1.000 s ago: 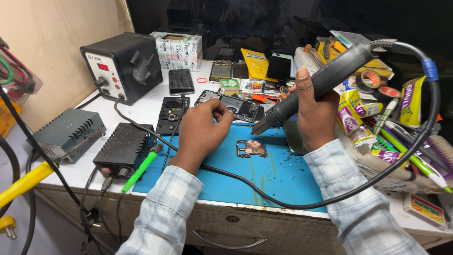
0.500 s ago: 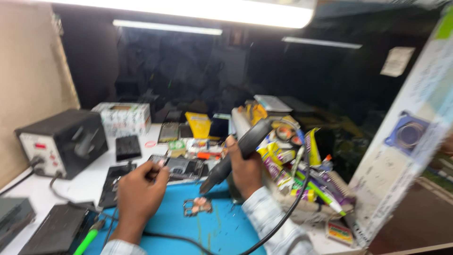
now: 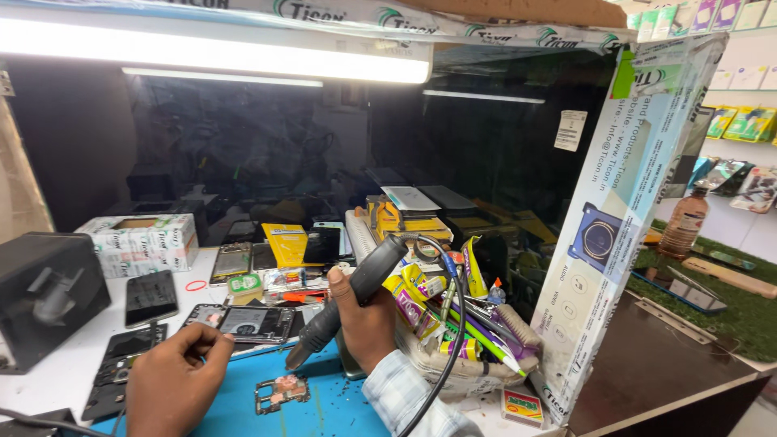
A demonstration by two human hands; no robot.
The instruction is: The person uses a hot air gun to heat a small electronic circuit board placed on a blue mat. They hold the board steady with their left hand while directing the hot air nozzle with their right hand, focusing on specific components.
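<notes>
Gaze lifted, hands unmoved

Nearest, at the bottom edge: left hand [image 3: 174, 384] over the blue rubber work mat [image 3: 243, 413], fingers curled toward the opened dark phone with its back off [image 3: 251, 322]. Cannot tell whether anything thin is pinched between those fingertips. Just right of it, lying loose on the mat, small copper-toned circuit board [image 3: 279, 392], untouched.

Right hand [image 3: 368, 324] wrapped firmly round the black hot-air wand [image 3: 352, 295], as a second ago; nozzle slanting down to the left, above the mat between board and phone, touching neither. Black cable looping off to the right.

Compared with a second ago, far less bench in view and far more of the back. Head raised, then, rather than hands shifted: both sit by the phone as before, only lower in the view. Judged from that, a glance away from the work, with wand ready and phone still open.

Farther left, black box-shaped station [image 3: 44, 303] and white printed carton [image 3: 142, 239]. Right, heaped basket of coloured tools [image 3: 461, 336]. Farthest, dark glass panel [image 3: 324, 162] under a long lit tube lamp [image 3: 210, 53].
</notes>
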